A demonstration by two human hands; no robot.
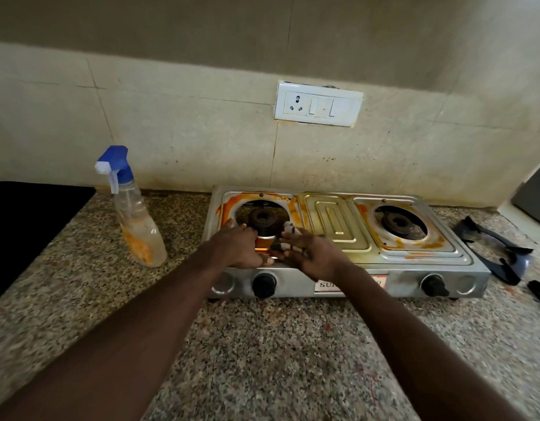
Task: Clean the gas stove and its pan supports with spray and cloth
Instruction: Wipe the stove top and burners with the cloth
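Observation:
A steel two-burner gas stove (329, 223) stands on the counter, streaked with orange stains around both burners. Both burners are bare; the left burner (262, 218) sits just beyond my hands. My left hand (241, 247) lies on the stove top in front of that burner with its fingers bent down; what it grips is hidden. My right hand (308, 250) is beside it, holding a striped white-and-dark cloth (290, 230) against the stove. A clear spray bottle (135, 214) with a blue trigger head stands left of the stove. Two dark pan supports (499, 253) lie right of the stove.
The speckled granite counter (262, 344) runs to a tiled wall with a white socket plate (319, 104). A black slab (26, 220) lies at the far left. Two black knobs (264, 284) face me on the stove front. A grey object (536, 199) stands at the far right.

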